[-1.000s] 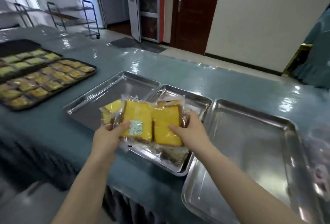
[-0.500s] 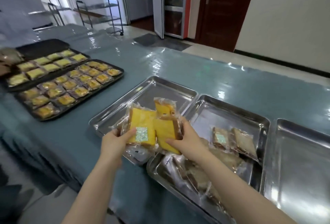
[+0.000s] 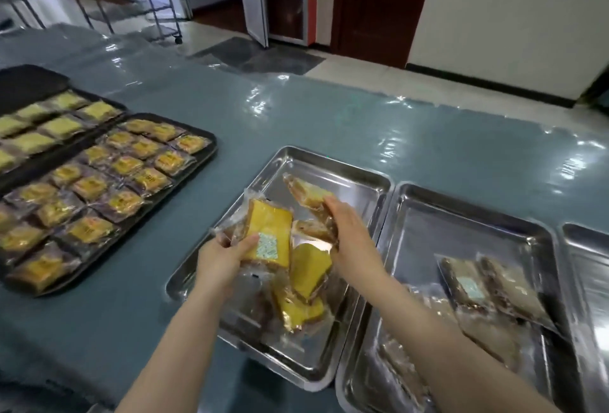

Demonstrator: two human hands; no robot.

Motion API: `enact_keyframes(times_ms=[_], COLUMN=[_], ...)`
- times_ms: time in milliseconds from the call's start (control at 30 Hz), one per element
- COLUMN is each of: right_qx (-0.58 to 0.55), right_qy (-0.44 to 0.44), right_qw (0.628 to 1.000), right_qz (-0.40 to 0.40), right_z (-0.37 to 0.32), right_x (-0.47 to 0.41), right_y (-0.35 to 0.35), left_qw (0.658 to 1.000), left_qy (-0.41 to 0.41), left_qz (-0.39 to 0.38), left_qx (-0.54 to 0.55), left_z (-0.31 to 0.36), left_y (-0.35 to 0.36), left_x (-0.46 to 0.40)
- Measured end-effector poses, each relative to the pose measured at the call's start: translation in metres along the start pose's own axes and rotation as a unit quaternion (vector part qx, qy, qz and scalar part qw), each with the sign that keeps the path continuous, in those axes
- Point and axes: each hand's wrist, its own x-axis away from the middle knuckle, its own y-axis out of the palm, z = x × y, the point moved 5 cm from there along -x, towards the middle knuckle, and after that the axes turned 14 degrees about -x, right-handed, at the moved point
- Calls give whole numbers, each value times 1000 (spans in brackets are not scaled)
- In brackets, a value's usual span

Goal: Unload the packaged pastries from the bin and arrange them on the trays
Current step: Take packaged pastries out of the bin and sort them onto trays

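Note:
Over the left steel tray (image 3: 316,162), my left hand (image 3: 220,258) grips a clear-wrapped yellow cake slice (image 3: 268,231) with a small white sachet inside. My right hand (image 3: 349,234) grips other packaged pastries (image 3: 309,198), tilted up toward the tray's far side. More yellow packets (image 3: 304,294) hang and lie below the hands in the same tray. The middle steel tray (image 3: 461,211) holds several brown packaged pastries (image 3: 494,287) on its near and right side. The bin is out of view.
Two black trays (image 3: 204,162) filled with rows of wrapped yellow pastries sit at the left on the blue plastic-covered table (image 3: 329,116). A third steel tray (image 3: 586,248) shows at the right edge. Metal rack trolleys (image 3: 158,1) stand beyond the table.
My view has swung left. Both hands carried the bundle from above the middle tray to over the left tray, and the bundle has split, with some packets dropping into the tray.

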Motion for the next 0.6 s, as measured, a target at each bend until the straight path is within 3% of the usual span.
enact_keyframes(times_ms=[100,267,433,600], right_qx=[96,187,78,54], right_qy=[40,145,183,204], right_qw=[995,964,980,977], right_qz=[-1,-120,13,24], right_z=[19,53,57,49], right_x=[-25,-22,-7,-2], right_y=[13,47,46,47], left_qw=[1000,993,991,985], left_qy=[11,25,28,41], left_qz=[-16,-19,-57,-159], left_qx=[-9,-112,-116,-57], left_z=[4,1,-12,-7], left_y=[-1,5,12,17], left_x=[-36,-80,-100,-98])
